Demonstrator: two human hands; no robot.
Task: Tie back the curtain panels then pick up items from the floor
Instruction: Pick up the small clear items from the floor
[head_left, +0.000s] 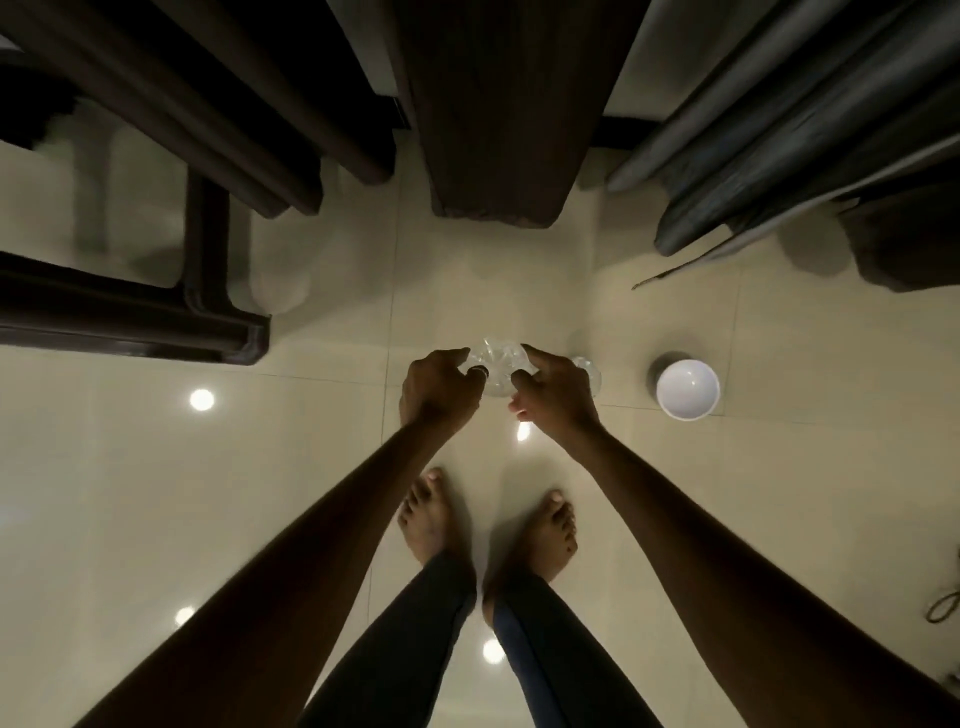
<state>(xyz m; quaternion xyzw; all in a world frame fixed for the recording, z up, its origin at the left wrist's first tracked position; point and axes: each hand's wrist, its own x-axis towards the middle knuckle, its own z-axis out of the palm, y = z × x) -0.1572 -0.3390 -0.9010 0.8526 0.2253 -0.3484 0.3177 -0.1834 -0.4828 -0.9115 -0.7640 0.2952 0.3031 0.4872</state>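
The person stands barefoot on a glossy cream tiled floor (156, 493), bent forward with both arms stretched down in front of the feet. The left hand (439, 389) and the right hand (556, 395) meet on a clear plastic bottle (496, 366), which lies crosswise between them just ahead of the toes. The left hand's fingers are curled around one end, where a small dark cap or neck shows at the fingertips; the right hand's fingers are closed over the other part of the bottle, with a further clear portion visible beyond its knuckles. Whether the bottle is lifted or touching the floor cannot be told from this angle. A white bowl (687, 388) sits upright on the floor to the right, near the right hand but apart from it. Beyond the hands, a dark brown curtain panel (493, 130) hangs down the centre, more dark folds (234, 119) hang at the left, and a grey curtain (779, 130) hangs at the right. A dark wooden furniture frame (130, 322) occupies the left side. Ceiling lights reflect as bright spots on the tiles.
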